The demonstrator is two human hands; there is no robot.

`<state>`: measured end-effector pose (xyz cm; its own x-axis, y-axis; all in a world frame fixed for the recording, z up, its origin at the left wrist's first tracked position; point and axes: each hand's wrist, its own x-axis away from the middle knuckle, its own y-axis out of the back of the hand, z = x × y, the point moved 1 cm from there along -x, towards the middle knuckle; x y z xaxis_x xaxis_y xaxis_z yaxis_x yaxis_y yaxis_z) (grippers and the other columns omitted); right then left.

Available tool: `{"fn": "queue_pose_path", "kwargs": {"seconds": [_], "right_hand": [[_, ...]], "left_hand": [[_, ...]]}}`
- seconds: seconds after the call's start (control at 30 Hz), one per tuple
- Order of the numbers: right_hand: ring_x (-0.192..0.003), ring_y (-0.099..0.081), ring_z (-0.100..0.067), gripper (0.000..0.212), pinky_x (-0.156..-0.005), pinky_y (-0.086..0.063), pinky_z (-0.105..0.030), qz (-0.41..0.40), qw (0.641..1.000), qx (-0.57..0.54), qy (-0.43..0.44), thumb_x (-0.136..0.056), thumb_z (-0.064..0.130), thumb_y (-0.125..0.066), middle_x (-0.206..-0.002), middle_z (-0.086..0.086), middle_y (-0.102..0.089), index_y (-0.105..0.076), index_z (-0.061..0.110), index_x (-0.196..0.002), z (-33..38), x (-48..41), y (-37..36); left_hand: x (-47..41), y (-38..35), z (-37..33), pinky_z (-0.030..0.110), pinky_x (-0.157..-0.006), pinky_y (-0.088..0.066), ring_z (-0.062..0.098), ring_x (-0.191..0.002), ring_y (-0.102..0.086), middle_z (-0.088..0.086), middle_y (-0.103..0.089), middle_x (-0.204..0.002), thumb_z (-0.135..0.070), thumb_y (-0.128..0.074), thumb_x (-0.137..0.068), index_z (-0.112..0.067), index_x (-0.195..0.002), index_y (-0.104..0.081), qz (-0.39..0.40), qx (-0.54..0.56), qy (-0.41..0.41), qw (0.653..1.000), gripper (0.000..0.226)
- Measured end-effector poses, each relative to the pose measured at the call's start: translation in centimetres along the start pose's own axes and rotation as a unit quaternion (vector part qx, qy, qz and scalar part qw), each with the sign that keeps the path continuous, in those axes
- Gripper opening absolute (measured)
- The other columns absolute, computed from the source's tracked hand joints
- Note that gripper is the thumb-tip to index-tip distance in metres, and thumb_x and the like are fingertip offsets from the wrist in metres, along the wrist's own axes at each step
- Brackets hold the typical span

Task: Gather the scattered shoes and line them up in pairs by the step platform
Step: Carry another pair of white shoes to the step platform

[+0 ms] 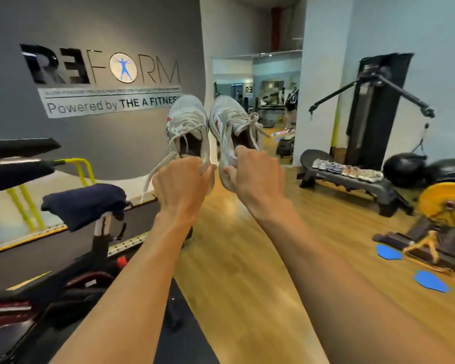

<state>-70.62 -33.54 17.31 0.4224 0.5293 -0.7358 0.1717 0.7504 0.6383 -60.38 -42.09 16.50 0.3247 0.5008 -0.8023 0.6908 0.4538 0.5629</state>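
At arm's length, centre of view, both forearms stretched forward. Left hand: fingers curled tight round the heel collar of a pale grey knit sneaker, with one loose lace trailing down past the knuckles. Right hand: fingers and thumb pinching the heel of the matching sneaker, its laces tied in a bow. Both shoes are held up off the ground, toes pointing away and upward, side by side and almost touching.

Below the arms is a wooden floor. Further off to the right, a black step platform stands on that floor beside a white pillar. A row of shoes lines its top, pale, blue and pinkish; the exact count is too small to tell. The held pair is well apart from it.

Behind the platform is a black cable machine. To its right sit dark balls and a yellow weight plate. Blue flat pads lie on the floor nearby.

On the left is a bike saddle draped with a dark cloth, and behind it a grey wall with a REFORM sign.
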Motion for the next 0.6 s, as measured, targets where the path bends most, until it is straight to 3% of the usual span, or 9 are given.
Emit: {"fn": "queue_pose_path", "kwargs": {"seconds": [0.1,0.27,0.37,0.5,0.6], "right_hand": [[-0.087,-0.063,-0.033,0.023,-0.06,-0.031,-0.034,-0.008,0.998,0.038,-0.042,-0.087,0.033,-0.061,-0.088,-0.006,-0.066,-0.043,0.021,-0.08,-5.9,-1.5,-0.3],[-0.085,-0.063,-0.031,0.014,-0.06,-0.033,-0.034,-0.015,0.991,0.104,-0.086,-0.089,0.032,-0.06,-0.086,-0.004,-0.066,-0.056,0.019,-0.089,-13.7,-4.6,-2.9],[-0.086,-0.063,-0.03,0.019,-0.062,-0.035,-0.035,-0.02,0.985,0.124,-0.114,-0.089,0.038,-0.061,-0.088,-0.004,-0.066,-0.057,0.02,-0.093,-17.3,-6.9,-5.1],[-0.086,-0.063,-0.03,0.022,-0.062,-0.035,-0.035,-0.022,0.977,0.154,-0.146,-0.089,0.041,-0.062,-0.088,-0.004,-0.066,-0.057,0.019,-0.092,-21.0,-10.6,-8.2],[-0.085,-0.064,-0.03,0.026,-0.061,-0.035,-0.034,-0.027,0.971,0.174,-0.163,-0.087,0.042,-0.063,-0.086,-0.004,-0.067,-0.06,0.018,-0.094,-23.9,-13.5,-10.6]], "left_hand": [[-1.7,-5.2,-4.5,0.029,-0.049,-0.033,0.025,-0.052,-0.052,-0.004,-0.039,-0.047,-0.05,-0.058,-0.084,-0.019,-0.048,-0.044,0.004,0.06,-0.027,0.998,0.049],[-5.0,-13.5,-9.6,0.024,-0.045,-0.022,0.016,-0.041,-0.037,-0.01,-0.028,-0.041,-0.047,-0.066,-0.08,-0.02,-0.044,-0.038,0.007,0.086,-0.062,0.994,0.053],[-7.5,-18.8,-11.3,0.027,-0.048,-0.028,0.023,-0.05,-0.048,-0.006,-0.032,-0.045,-0.049,-0.064,-0.082,-0.019,-0.048,-0.036,0.03,0.118,-0.085,0.989,0.053],[-11.5,-24.8,-13.1,0.027,-0.047,-0.02,0.022,-0.055,-0.05,-0.007,-0.031,-0.045,-0.052,-0.06,-0.082,-0.019,-0.05,-0.047,0.05,0.151,-0.12,0.98,0.048],[-14.5,-29.6,-14.5,0.026,-0.044,-0.016,0.02,-0.051,-0.044,-0.007,-0.032,-0.043,-0.05,-0.063,-0.082,-0.017,-0.047,-0.043,0.059,0.175,-0.133,0.974,0.052]]}}
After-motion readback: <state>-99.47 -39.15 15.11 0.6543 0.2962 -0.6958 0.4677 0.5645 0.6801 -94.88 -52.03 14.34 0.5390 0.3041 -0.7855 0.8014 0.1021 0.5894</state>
